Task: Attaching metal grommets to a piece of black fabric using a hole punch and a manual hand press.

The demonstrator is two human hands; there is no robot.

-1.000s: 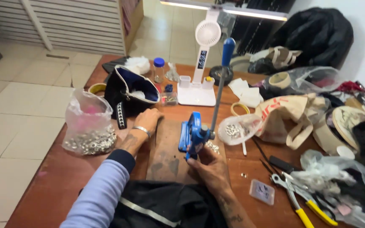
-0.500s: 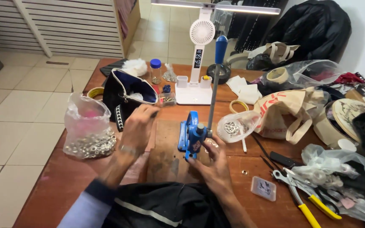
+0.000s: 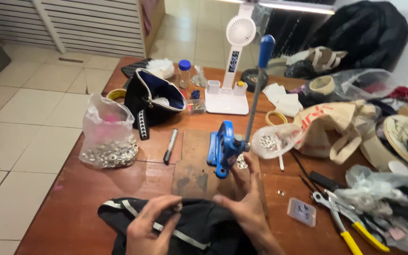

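At the near edge of the table: both hands work over a black garment (image 3: 199, 231).
Left hand (image 3: 149, 226): fingers curled shut, thumb and forefinger pinching a small metal eyelet (image 3: 178, 207) just above the cloth, at 7 o'clock from the press.
Right hand (image 3: 246, 208): fingers loosely spread and not closed on anything, palm resting on the garment, fingertips reaching up toward the base of the blue hand press (image 3: 224, 148) at 12 o'clock.
Eyelet, handling: tiny, hard, smooth and light; I'd judge it slippery and easy to drop, best held by its rim between two fingertips.
Garment: soft, limp black fabric with pale stripe trim; it will bunch and slide, so it looks to need flattening with a palm.
Press: heavy-looking painted cast metal, rigid, with a long steel lever and a blue grip (image 3: 266, 45) standing upright; it sits on a worn board (image 3: 192, 172).
At 9 o'clock: a thin, crinkly clear plastic bag of shiny eyelets (image 3: 109, 141).
At 3 o'clock: a smaller bag of eyelets (image 3: 272, 141).
At 4 o'clock: yellow-handled pliers (image 3: 350, 226).
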